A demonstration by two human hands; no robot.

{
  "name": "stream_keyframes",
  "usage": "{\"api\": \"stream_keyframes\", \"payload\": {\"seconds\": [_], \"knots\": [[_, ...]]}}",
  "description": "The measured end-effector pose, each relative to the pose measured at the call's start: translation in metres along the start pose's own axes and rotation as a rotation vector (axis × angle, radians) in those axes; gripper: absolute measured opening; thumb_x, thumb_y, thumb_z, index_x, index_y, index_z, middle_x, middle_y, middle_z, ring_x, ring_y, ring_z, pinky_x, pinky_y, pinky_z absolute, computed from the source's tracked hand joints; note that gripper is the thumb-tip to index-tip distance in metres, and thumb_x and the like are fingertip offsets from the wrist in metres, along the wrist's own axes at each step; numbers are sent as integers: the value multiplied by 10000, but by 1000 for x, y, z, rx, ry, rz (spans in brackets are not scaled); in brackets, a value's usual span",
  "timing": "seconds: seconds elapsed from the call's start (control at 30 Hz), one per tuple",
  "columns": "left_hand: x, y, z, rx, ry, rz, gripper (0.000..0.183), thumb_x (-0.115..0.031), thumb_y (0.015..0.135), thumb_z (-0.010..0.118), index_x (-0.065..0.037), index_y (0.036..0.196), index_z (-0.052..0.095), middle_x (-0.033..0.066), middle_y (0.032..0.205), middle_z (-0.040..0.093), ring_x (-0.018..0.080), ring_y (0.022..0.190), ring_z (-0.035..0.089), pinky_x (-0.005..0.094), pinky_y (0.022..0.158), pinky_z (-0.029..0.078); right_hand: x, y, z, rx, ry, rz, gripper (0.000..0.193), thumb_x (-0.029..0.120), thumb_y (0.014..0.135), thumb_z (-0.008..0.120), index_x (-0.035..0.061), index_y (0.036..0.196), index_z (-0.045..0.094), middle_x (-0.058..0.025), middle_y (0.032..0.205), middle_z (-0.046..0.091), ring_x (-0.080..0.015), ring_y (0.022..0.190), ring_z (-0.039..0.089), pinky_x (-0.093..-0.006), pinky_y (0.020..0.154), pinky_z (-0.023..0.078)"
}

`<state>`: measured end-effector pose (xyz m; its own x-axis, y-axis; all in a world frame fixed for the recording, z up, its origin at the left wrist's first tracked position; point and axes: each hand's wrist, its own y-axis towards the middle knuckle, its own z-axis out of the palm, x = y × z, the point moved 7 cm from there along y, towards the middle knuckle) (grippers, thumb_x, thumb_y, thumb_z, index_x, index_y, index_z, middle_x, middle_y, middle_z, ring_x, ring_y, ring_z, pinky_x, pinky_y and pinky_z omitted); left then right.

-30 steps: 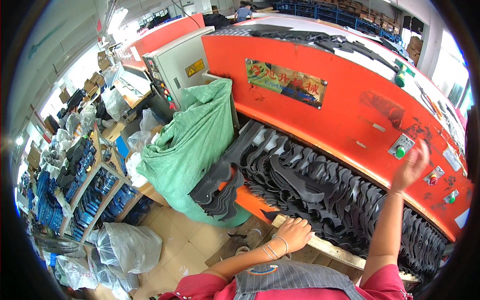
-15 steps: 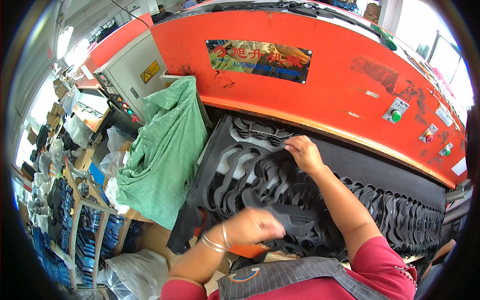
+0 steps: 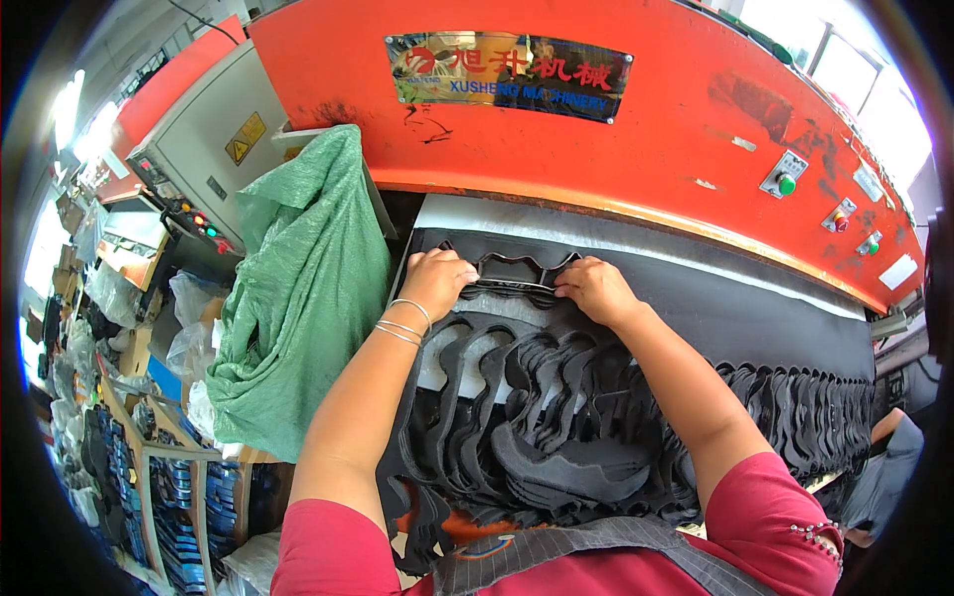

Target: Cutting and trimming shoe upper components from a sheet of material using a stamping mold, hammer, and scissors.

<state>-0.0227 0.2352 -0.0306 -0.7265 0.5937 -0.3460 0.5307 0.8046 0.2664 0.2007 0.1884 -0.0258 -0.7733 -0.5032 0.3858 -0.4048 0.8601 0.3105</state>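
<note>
A black cut piece (image 3: 517,278) with a wavy outline lies at the far edge of the black sheet (image 3: 755,318), close under the orange machine (image 3: 646,149). The left hand (image 3: 437,281) holds its left end with the fingers closed on it, and the right hand (image 3: 594,290) grips its right end in the same way. Both hands are near each other, with only the piece between them. Around the piece, the sheet shows white cut-out gaps (image 3: 487,353). Nearer to the person lies a thick pile of black cut shapes (image 3: 576,437), which fills the near side. To the right, the sheet is flat and uncovered. To the left, a green woven sack (image 3: 298,288) hangs just beside the edge of the sheet.
</note>
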Motion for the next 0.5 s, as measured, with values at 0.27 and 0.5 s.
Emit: {"api": "stream_keyframes", "payload": {"seconds": [0.27,0.5], "knots": [[-14,-19,-8,-105,-175,82,160,-193,738,723,-51,796,675,98,818,589,293,892,531,397,807,427,10,-6,5,-119,77,-38,125,162,701,722,59,766,692,-82,784,627,-278,817,556,-379,746,458],[-14,-22,-3,-196,-288,39,88,-100,742,683,-29,710,643,107,752,575,303,789,534,392,728,448,11,-7,9,-101,150,-2,104,148,688,737,64,729,692,-67,793,625,-256,827,559,-368,755,433]]}}
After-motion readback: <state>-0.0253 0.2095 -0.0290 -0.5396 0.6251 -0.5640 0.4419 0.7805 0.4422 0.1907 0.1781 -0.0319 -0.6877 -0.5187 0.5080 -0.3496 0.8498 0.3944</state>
